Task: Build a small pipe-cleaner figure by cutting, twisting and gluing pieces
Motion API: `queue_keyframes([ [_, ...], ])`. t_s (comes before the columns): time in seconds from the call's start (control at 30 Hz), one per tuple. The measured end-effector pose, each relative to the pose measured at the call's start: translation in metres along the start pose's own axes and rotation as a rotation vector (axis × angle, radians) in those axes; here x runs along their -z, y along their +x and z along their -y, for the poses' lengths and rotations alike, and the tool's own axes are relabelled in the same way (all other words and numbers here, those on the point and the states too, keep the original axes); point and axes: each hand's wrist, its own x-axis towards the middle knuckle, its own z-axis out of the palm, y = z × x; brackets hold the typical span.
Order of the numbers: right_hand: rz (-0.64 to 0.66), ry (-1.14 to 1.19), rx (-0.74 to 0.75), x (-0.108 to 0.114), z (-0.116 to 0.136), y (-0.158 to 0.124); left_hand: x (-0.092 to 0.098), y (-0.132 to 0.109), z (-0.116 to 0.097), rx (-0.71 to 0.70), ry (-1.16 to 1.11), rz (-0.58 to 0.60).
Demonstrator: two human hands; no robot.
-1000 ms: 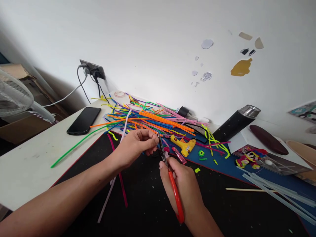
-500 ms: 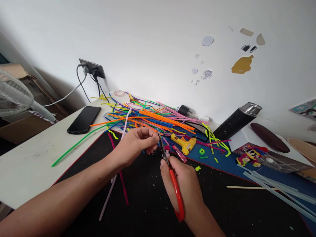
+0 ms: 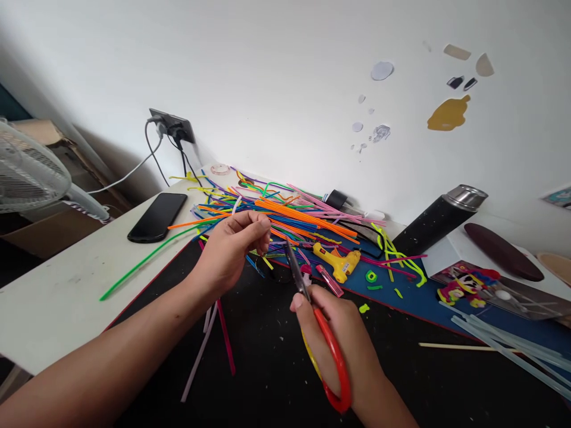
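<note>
My right hand point(image 3: 345, 336) is closed through the handles of a pair of scissors point(image 3: 332, 339) with red and yellow grips. Their dark blades point away from me, and how far they are parted is hard to tell. To their left, my left hand point(image 3: 227, 249) is raised with thumb and fingers pinched; anything between the fingertips is too small to name. Behind both hands spreads a pile of coloured pipe cleaners point(image 3: 307, 219). A lilac pipe cleaner point(image 3: 199, 359) and a magenta one point(image 3: 226, 342) lie below my left wrist on the black mat point(image 3: 267, 380).
Beyond the scissors lies a yellow glue gun point(image 3: 339, 263), near small neon scraps point(image 3: 364, 308). A black flask point(image 3: 439, 220) leans at the right, by a colourful figure point(image 3: 466, 287) and translucent sticks point(image 3: 508, 351). A phone point(image 3: 158, 217) rests at the left.
My hands have moved apart: the left has drawn back from the blade tips and the scissors have dropped slightly toward me. The camera view has shifted a little to the left.
</note>
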Motion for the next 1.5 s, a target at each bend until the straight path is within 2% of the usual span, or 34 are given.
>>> queue_keyframes([
  [0.13,0.138,-0.273,0.071,-0.014,-0.003,-0.001,-0.001,-0.002,0.000,-0.017,0.052,0.000],
  [0.27,0.163,-0.466,0.091,-0.024,-0.004,0.000,-0.003,-0.006,0.005,-0.001,0.108,0.088],
  [0.5,0.272,-0.365,0.044,-0.022,0.003,-0.001,-0.007,-0.010,0.013,0.075,0.130,0.183],
  [0.67,0.321,-0.319,0.022,-0.019,0.005,-0.002,-0.005,-0.009,0.007,0.036,0.115,0.149],
  [0.77,0.306,-0.200,-0.016,-0.017,0.001,-0.003,-0.001,-0.005,-0.009,-0.094,0.039,0.021],
  [0.9,0.370,0.251,-0.148,-0.014,-0.003,-0.003,0.009,0.004,-0.027,-0.296,-0.041,-0.150],
  [1.0,0.447,0.673,-0.184,-0.006,-0.002,-0.004,0.015,0.010,-0.029,-0.325,-0.090,-0.187],
  [1.1,0.470,0.924,-0.162,0.005,-0.003,-0.004,0.017,0.012,-0.026,-0.269,-0.112,-0.169],
  [1.17,0.448,0.923,-0.073,0.011,-0.005,-0.004,0.016,0.012,-0.024,-0.234,-0.123,-0.157],
  [1.23,0.456,0.821,-0.016,0.014,-0.005,-0.005,0.014,0.012,-0.023,-0.221,-0.117,-0.148],
  [1.33,0.512,0.718,-0.059,0.012,-0.002,-0.007,0.011,0.010,-0.022,-0.212,-0.091,-0.147],
  [1.5,0.524,0.742,-0.167,0.008,0.004,-0.009,0.006,0.005,-0.014,-0.122,-0.055,-0.087],
])
